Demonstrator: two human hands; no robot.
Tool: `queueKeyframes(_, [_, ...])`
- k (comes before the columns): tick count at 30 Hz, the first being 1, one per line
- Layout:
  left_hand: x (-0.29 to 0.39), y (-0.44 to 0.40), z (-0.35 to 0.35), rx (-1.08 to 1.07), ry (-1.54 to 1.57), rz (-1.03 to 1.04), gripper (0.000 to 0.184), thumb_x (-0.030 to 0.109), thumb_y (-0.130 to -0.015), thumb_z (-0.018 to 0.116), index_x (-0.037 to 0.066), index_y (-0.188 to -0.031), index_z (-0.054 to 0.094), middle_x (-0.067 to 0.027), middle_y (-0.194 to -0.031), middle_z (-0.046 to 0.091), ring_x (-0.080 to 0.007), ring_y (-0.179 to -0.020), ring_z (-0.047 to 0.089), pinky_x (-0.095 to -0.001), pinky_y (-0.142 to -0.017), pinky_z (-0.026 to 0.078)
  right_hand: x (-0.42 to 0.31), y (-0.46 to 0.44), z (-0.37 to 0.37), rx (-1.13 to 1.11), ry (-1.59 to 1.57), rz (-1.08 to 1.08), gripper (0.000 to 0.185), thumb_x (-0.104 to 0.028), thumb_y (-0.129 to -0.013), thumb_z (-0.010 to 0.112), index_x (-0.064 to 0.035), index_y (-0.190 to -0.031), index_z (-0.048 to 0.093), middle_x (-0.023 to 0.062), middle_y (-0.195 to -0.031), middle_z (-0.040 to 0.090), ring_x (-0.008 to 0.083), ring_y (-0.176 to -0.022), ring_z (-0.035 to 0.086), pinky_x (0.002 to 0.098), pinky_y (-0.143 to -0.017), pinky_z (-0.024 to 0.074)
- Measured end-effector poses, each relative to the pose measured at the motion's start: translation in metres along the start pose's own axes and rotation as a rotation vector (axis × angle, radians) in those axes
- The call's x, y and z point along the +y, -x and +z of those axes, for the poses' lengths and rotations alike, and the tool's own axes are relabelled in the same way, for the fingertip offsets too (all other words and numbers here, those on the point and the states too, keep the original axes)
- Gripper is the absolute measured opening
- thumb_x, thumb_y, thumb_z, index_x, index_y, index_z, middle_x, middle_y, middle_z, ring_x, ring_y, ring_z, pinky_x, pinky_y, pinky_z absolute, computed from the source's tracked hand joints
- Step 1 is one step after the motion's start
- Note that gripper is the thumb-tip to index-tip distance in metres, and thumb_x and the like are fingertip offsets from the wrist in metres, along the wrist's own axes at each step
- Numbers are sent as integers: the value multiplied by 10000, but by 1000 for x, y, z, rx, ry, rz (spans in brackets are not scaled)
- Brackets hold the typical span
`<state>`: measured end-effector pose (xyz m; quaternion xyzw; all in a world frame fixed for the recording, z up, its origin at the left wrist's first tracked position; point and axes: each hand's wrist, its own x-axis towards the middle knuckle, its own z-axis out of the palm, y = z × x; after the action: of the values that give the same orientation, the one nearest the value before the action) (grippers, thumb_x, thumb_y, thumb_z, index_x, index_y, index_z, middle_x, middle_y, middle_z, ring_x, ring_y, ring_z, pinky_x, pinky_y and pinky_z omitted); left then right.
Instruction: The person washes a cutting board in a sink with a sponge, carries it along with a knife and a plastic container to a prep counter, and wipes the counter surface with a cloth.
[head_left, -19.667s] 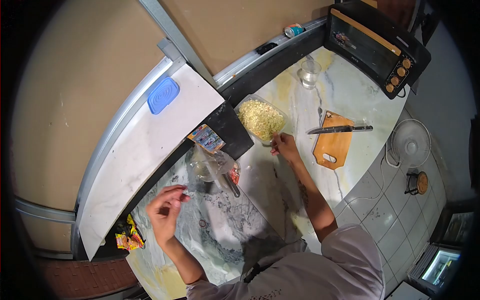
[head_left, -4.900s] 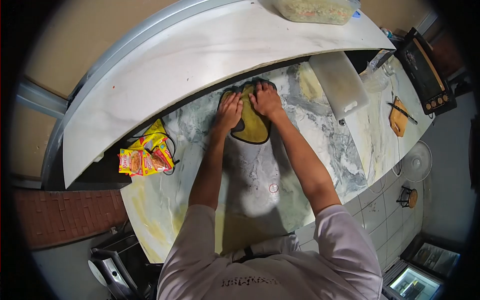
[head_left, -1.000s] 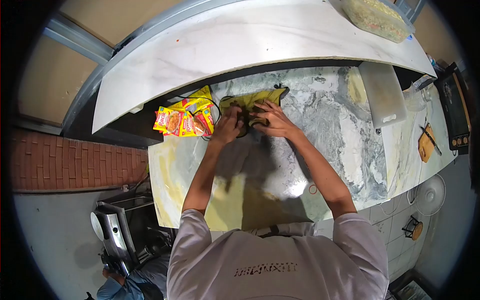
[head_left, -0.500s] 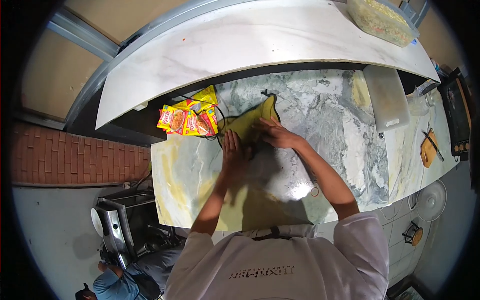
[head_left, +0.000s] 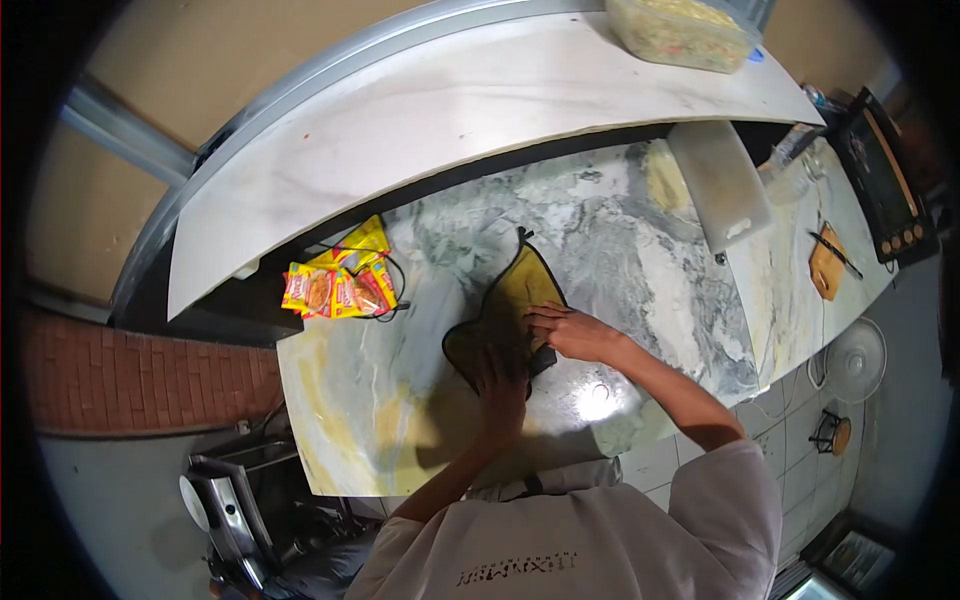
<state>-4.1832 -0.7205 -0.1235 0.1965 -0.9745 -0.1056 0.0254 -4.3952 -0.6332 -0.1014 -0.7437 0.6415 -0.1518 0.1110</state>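
A yellow-green cloth [head_left: 520, 288] with a dark border lies partly folded on the marbled table [head_left: 640, 230]. My left hand [head_left: 502, 385] rests on the cloth's near part, in shadow, its fingers spread and pointing away from me. On the cloth's right side lies my right hand [head_left: 572, 332], fingers stretched out to the left and flat. Part of the cloth beneath both hands is hidden. To the left of the cloth are red and yellow food packets [head_left: 340, 290] with a black cord around them.
A tub of chopped food [head_left: 685, 35] stands on the raised white shelf [head_left: 400, 130]. A white cutting board [head_left: 722, 190] leans at the shelf's right part. Farther right are a knife on a wooden board [head_left: 826, 265] and an oven [head_left: 880, 180]. Part of a person shows at lower left.
The cloth and both hands have moved nearer to my body, away from the packets. My left hand has travelled farthest. The view has shifted, and less of the other person shows.
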Motion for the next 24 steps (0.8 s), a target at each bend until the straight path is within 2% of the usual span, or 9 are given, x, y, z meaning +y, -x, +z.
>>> queueKeyframes(2, [0, -18, -7, 77, 20, 75, 557, 288, -875, 578, 52, -1357, 427, -320, -1371, 342, -504, -1285, 305, -598, -1047, 261, 6, 0, -1, 6, 159, -30, 320, -142, -831, 592, -52, -1139, 586, 118, -1261, 527, 294, -1281, 428, 392, -1100, 324])
queueKeyframes(8, [0, -64, -51, 68, 63, 166, 400, 192, -890, 554, 29, -1254, 517, -254, -1227, 455, -450, -1227, 378, -563, -1032, 293, 22, -7, -32, -58, -6, 165, 538, -76, -702, 605, -13, -1219, 470, 106, -1263, 472, 312, -1310, 380, 414, -1065, 346])
queueKeyframes(13, [-21, -72, -21, 117, 411, 381, 363, 242, -967, 446, 14, -1233, 538, -244, -1299, 450, -403, -1241, 395, -480, -1064, 292, 41, -8, -15, 191, 132, 112, 607, -51, -679, 607, -30, -1270, 468, 129, -1363, 434, 330, -1299, 390, 415, -1081, 338])
queueKeyframes(14, [-22, -72, -18, 121, 407, 380, 363, 242, -967, 446, 14, -1233, 538, -244, -1299, 450, -403, -1241, 395, -480, -1064, 292, 47, -10, -10, 194, 134, 107, 607, -51, -679, 607, -30, -1270, 468, 129, -1363, 434, 330, -1299, 390, 415, -1081, 338])
queueKeyframes(17, [-29, -76, 0, 54, 945, 68, 435, 328, -1012, 339, 16, -1240, 538, -237, -1283, 475, -369, -1180, 448, -422, -1041, 321, 61, -14, -8, 184, 170, 49, 530, -12, -684, 611, -22, -1209, 542, 128, -1357, 472, 326, -1285, 418, 400, -1093, 338])
queueKeyframes(19, [-47, -91, 33, 137, 960, -353, 519, 403, -1025, 261, 0, -1096, 581, -200, -1038, 582, -285, -963, 544, -376, -897, 412, 68, -21, -25, 181, 61, 118, 427, 25, -680, 612, -22, -1104, 621, 124, -1280, 546, 318, -1269, 446, 388, -1084, 360])
queueKeyframes(20, [-54, -94, 28, 133, 961, -350, 519, 403, -1025, 261, 0, -1096, 581, -200, -1038, 582, -285, -963, 544, -376, -897, 412, 74, -25, -38, 54, 146, 142, 501, -7, -745, 543, -40, -1244, 562, 126, -1357, 501, 304, -1305, 411, 350, -1089, 364])
queueKeyframes(22, [-45, -126, -48, -103, 948, -375, 485, 373, -1031, 303, -18, -910, 563, -143, -803, 571, -212, -761, 518, -367, -743, 432, 89, -37, -50, 92, 218, 210, 457, -13, -758, 534, -40, -1211, 583, 117, -1333, 523, 301, -1289, 429, 351, -1076, 375])
queueKeyframes(24, [-47, -157, -53, 130, 808, -32, 442, 313, -1033, 332, -22, -802, 504, -130, -674, 514, -181, -654, 476, -372, -642, 416, 107, -46, -71, 131, 290, 271, 416, -19, -771, 524, -41, -1178, 604, 108, -1309, 545, 298, -1272, 447, 353, -1062, 387])
